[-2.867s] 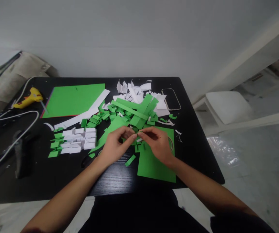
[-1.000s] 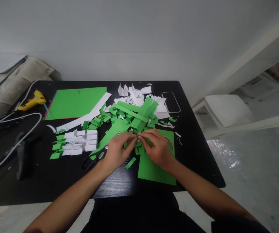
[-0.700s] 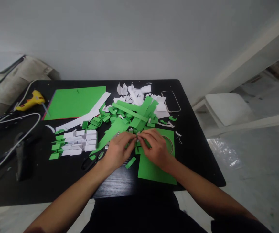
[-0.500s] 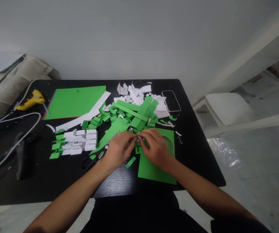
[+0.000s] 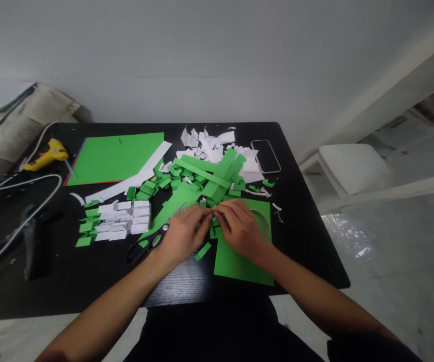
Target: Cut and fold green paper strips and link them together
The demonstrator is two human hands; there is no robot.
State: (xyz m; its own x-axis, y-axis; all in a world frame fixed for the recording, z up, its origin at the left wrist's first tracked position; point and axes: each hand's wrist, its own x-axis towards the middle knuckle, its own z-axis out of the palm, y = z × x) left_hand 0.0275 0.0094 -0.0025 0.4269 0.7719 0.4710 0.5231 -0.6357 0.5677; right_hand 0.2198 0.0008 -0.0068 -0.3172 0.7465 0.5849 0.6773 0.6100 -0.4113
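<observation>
My left hand (image 5: 184, 232) and my right hand (image 5: 241, 229) meet fingertip to fingertip over the front of the paper pile. Both pinch a tiny piece of paper between them, mostly covered by the fingers; its exact shape is hidden. Scissors (image 5: 149, 243) with black handles lie beside and partly under my left hand. Beneath my right hand is a green paper sheet (image 5: 244, 265), with a roll of tape (image 5: 265, 224) on it. A loose green strip (image 5: 203, 251) rests on the table just below the hands.
Behind the hands spreads a heap of cut green pieces (image 5: 217, 189) and white scraps (image 5: 210, 146). A block of folded white and green paper (image 5: 125, 221) sits left. Further out are a yellow glue gun (image 5: 48, 155), cables, green sheets (image 5: 120, 158) and a phone (image 5: 266, 156).
The hands stay pinched together in the same place, with hardly any finger movement. The whole view has shifted very slightly.
</observation>
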